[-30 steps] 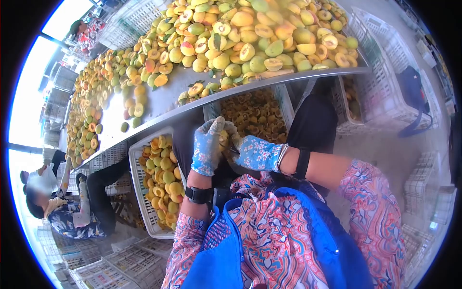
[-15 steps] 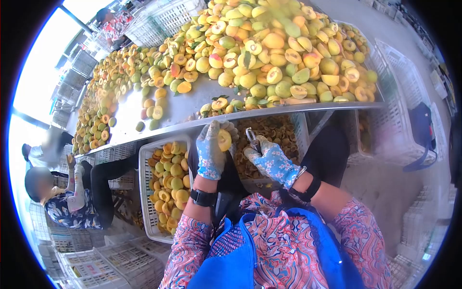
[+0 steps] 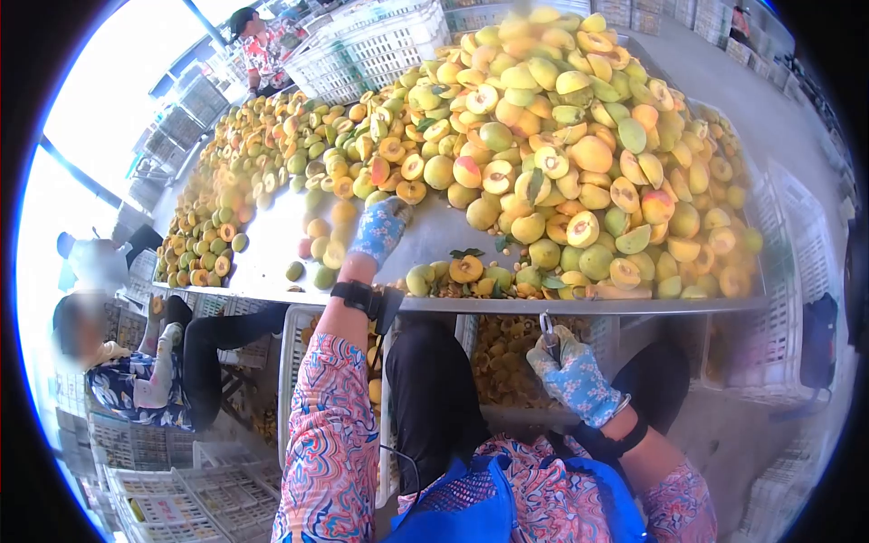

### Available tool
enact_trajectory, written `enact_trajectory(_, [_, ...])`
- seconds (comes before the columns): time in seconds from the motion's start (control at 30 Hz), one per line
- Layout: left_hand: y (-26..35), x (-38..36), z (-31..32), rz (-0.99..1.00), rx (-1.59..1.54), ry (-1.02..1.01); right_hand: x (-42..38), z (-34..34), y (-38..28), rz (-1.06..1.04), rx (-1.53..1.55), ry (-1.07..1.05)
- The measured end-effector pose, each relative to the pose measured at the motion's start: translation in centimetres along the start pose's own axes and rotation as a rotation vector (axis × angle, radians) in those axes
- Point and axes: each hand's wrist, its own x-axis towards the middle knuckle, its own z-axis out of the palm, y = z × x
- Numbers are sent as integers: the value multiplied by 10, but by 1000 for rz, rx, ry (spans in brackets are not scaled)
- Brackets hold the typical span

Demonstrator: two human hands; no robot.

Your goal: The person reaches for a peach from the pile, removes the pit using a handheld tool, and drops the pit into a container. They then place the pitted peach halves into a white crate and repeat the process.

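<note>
My left hand (image 3: 379, 230), in a blue flowered glove with greyish fingers, reaches over the metal table (image 3: 434, 237) to the near edge of the heaped peaches (image 3: 507, 136). Its fingers point away and are mostly hidden, so whether they hold a fruit cannot be told. Many peaches are cut in half, some with the pit showing. Closed around a small metal pitting tool (image 3: 547, 331) with a looped tip, my right hand (image 3: 574, 373) is just below the table's front edge. Beneath that hand stands a crate of brownish scraps (image 3: 507, 357).
A white crate (image 3: 288, 362) with peach halves stands by my left leg. Another person (image 3: 136, 371) sits at the left, and one (image 3: 267, 50) is at the far side. White crates (image 3: 371, 50) stand behind the table and to the right.
My left hand has moved from below the table edge, where it held a peach half, up over the table to the pile. My right hand keeps the tool; the view has shifted.
</note>
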Motion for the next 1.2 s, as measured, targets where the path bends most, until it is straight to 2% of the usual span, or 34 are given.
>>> enact_trajectory(0.07, [-24, 25, 3, 3, 161, 153, 7, -1, 11, -106, 18, 6])
enact_trajectory(0.13, [-37, 42, 15, -69, 246, -26, 12, -2, 8, -141, 37, 14])
enact_trajectory(0.2, [-50, 54, 35, 13, 385, 8, 15, -4, -3, 5, 46, -25])
enact_trajectory(0.23, [-39, 46, 29, -58, 211, -3, 19, -2, 3, -60, 11, -24])
enact_trajectory(0.27, [-33, 36, 24, 34, 196, 45, 21, -1, 2, -70, 13, -51])
enact_trajectory(0.33, [-29, 15, 7, 7, 24, 67, 22, -4, -7, -49, -3, -27])
enact_trajectory(0.37, [-23, -2, -11, -54, -66, -2, 23, -6, -12, -66, -4, -32])
enact_trajectory(0.4, [-42, -18, -21, -39, -182, -36, 25, -8, -9, -68, -3, -45])
enact_trajectory(0.43, [-7, -49, -60, -348, -367, -187, 27, -12, -4, -50, 33, -40])
enact_trajectory(0.47, [-50, -70, -63, -89, -581, -191, 29, -15, 0, -30, 70, -34])
enact_trajectory(0.5, [-46, -98, -91, -7, -339, -308, 31, -19, -1, -8, 90, -39])
enact_trajectory(0.53, [-41, -119, -116, -206, -271, -472, 32, -21, -5, -10, 93, -50])
enact_trajectory(0.57, [-55, -136, -128, -110, -43, -592, 33, -23, -8, 27, 164, -61])
enact_trajectory(0.6, [-62, -149, -133, -296, -169, -587, 35, -25, -11, 63, 235, -69])
enact_trajectory(0.67, [-63, -149, -144, -201, 118, -482, 41, -27, -15, 17, 220, -70])
enact_trajectory(0.73, [-75, -127, -134, -227, -24, -278, 50, -30, -20, -199, -64, -48])
enact_trajectory(0.77, [-79, -103, -128, -203, -93, -237, 56, -27, -22, -319, -98, -2])
enact_trajectory(0.8, [-81, -77, -119, -100, -143, -142, 60, -27, -23, -331, -102, 3])
enact_trajectory(0.83, [-91, -43, -106, -97, -131, -122, 61, -27, -22, -313, -145, -3])
enact_trajectory(0.9, [-71, 16, -92, -105, -100, -44, 63, -26, -22, -324, -223, 6])
enact_trajectory(0.93, [-78, 49, -82, -19, -57, 6, 63, -28, -20, -329, -228, 14])
enact_trajectory(0.97, [-82, 80, -73, 67, -14, 55, 63, -30, -17, -250, -175, -44])
enact_trajectory(1.0, [-65, 99, -74, 31, 91, 90, 64, -32, -11, -171, -123, -102])
enact_trajectory(1.03, [-83, 130, -59, 66, 113, 148, 64, -33, 1, -32, 48, -99])
enact_trajectory(1.07, [-101, 160, -44, 100, 134, 206, 64, -34, 9, -36, 41, -92])
enact_trajectory(1.13, [-91, 188, -34, -78, 20, 78, 64, -38, 24, -141, 90, -142])
enact_trajectory(1.17, [-91, 196, -24, -28, -136, 89, 60, -43, 34, -182, 7, -170])
enact_trajectory(1.2, [-95, 201, -19, -35, -137, 89, 56, -43, 45, -180, 5, -177])
